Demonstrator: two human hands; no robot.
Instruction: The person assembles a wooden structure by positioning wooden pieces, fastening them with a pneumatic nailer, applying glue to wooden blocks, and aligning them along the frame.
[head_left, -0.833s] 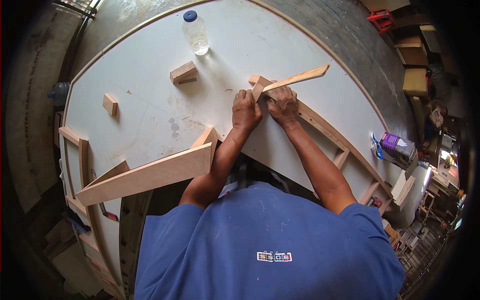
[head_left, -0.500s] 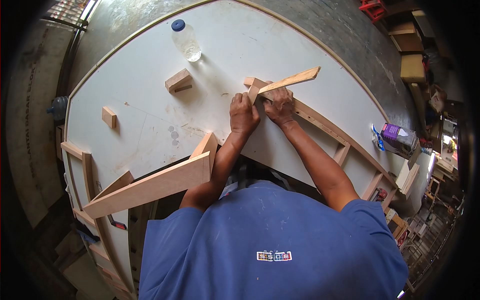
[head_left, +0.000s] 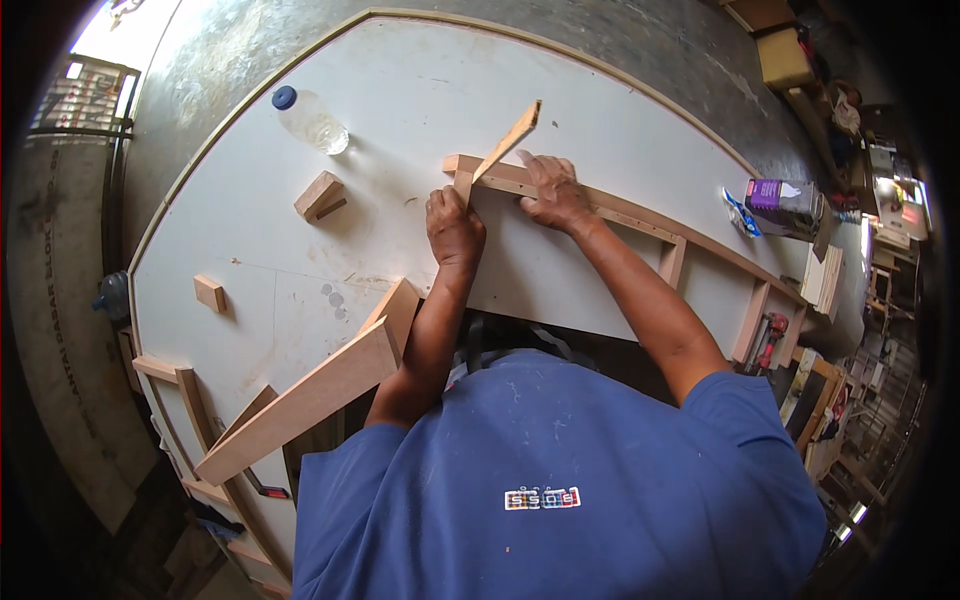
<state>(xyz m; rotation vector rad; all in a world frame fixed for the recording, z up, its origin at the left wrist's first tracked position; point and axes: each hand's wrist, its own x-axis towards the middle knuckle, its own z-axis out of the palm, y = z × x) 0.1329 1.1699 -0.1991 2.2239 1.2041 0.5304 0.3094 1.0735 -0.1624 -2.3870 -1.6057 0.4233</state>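
Observation:
A long wooden frame (head_left: 630, 214) of light rails and short cross pieces lies on the white tabletop. My left hand (head_left: 456, 230) is closed around the short end piece (head_left: 464, 183) near the frame's far left corner. My right hand (head_left: 556, 192) grips the long rails a little to the right, its fingers partly hidden behind the wood. Between the hands, a thin, rough-ended wooden strip (head_left: 508, 142) slants up from that corner, its lower end against the end piece. My right hand is apart from the strip.
On the white tabletop (head_left: 400, 90) are a blue-capped water bottle (head_left: 312, 122), wood blocks (head_left: 319, 195) and a small block (head_left: 210, 293). An angled plank assembly (head_left: 300, 400) stands by my left arm. A purple box (head_left: 782, 207) and red tool (head_left: 770, 340) are at right.
My right hand has moved right along the rails, away from the thin strip. The strip now points more steeply away from me. The whole view has shifted slightly.

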